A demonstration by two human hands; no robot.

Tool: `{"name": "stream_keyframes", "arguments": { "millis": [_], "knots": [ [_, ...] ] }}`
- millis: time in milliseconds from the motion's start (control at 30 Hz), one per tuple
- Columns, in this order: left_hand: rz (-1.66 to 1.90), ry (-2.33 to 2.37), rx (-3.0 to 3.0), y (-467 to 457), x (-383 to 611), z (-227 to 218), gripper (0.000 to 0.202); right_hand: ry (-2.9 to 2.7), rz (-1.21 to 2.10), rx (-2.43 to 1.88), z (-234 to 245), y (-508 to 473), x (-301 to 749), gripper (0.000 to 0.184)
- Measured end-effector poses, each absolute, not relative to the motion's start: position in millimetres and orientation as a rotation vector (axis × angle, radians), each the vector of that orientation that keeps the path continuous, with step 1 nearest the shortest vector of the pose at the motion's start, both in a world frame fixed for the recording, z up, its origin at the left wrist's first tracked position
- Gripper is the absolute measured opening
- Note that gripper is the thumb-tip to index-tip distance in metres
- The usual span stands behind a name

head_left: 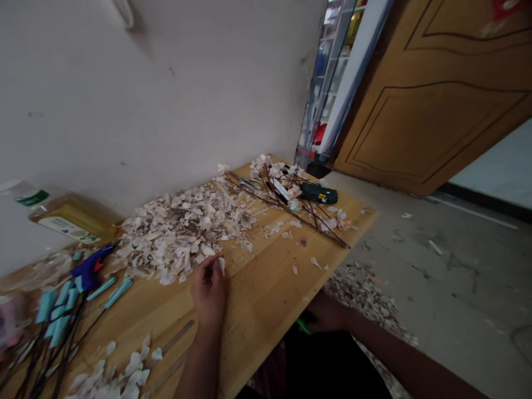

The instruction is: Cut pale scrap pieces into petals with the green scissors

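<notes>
Pale petal piece (221, 265) pinched at the left hand's (209, 292) fingertips, beside the petal heap (183, 230) on the wooden table (266, 288); right hand (326, 313) below the table edge grips something green (303, 326); blue glue gun (89, 269) lies left.

A craft workshop is indicated by a wooden worktop (266, 299) strewn with petal scraps (183, 230), a glue gun (89, 269) and wire stems (307, 213).
</notes>
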State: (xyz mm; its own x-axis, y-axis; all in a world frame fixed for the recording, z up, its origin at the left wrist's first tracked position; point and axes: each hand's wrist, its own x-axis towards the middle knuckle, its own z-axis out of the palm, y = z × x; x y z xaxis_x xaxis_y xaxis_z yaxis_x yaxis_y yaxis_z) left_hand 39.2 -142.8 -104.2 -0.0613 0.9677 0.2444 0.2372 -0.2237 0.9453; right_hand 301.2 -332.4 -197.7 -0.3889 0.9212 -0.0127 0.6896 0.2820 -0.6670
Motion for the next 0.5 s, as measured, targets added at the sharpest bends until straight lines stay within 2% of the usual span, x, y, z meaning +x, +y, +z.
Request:
{"name": "stream_keyframes", "arguments": {
  "millis": [133, 267, 333, 400, 433, 500],
  "knots": [
    [1.319, 1.297, 1.438, -144, 42, -101, 0.033, -1.916, 0.687, -1.902, -233, -337, 367, 0.046],
    [1.351, 1.285, 1.376, -144, 44, -99, 0.034, -1.659, 0.553, -2.272, -247, -384, 405, 0.039],
    [1.365, 1.274, 1.35, -144, 44, -100, 0.033, -1.729, 0.313, -2.237, -241, -415, 400, 0.035],
    [1.374, 1.26, 1.337, -144, 44, -100, 0.032, -1.939, 0.125, -2.016, -222, -437, 379, 0.031],
    [1.372, 1.26, 1.335, -144, 44, -101, 0.031, -2.04, 0.051, -1.887, -207, -442, 363, 0.033],
    [1.351, 1.269, 1.33, -144, 43, -101, 0.031, -2.211, -0.046, -1.619, -168, -436, 324, 0.05]
  ]
}}
